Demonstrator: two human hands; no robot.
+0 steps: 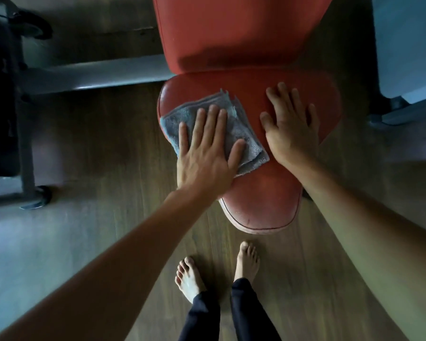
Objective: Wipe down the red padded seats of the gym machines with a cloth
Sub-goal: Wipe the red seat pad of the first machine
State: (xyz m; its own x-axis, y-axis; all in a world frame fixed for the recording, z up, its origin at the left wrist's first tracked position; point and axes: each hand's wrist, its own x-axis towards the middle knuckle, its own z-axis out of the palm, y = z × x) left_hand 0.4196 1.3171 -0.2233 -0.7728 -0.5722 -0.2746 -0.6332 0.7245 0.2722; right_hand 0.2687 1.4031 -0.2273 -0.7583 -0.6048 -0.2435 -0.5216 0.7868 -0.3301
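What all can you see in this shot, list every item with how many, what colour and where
seat pad: one, red, centre, under both hands
back pad: one, red, top centre, just beyond the seat pad
cloth: one, grey, folded, on the left part of the seat pad
frame bar: one, pale grey, left of the seat pad
machine panel: one, pale grey, upper right
floor: one, brown wood planks, all around the machine
left hand: one, flat on the cloth
right hand: one, flat on the bare seat pad, beside the cloth
bare feet: two, on the floor below the seat pad
trouser legs: two, dark, bottom centre
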